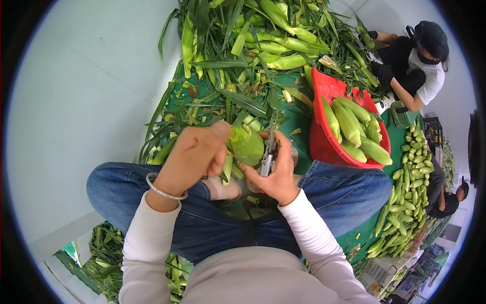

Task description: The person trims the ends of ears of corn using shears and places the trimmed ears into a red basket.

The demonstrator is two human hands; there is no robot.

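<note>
Seen almost end-on, a green ear of corn [249, 148] is between my hands above my crossed legs. My left hand [197, 154], with a bangle at its wrist, is closed beside the ear; its fingers are curled on loose husk leaves [227, 168], partly hidden by the hand. My right hand [279, 175] is wrapped round pruning shears [267, 163] with pale handles, their dark blade pointing away from me along the ear's right side. Whether some right fingers also support the ear is hidden.
Beyond my hands rises a heap of unhusked corn [283, 45] with long leaves. A red basket [320, 133] of trimmed ears stands by my right knee. More ears [410, 195] lie farther right. A co-worker in dark gloves [383, 72] sits at upper right. A white wall [86, 101] is left.
</note>
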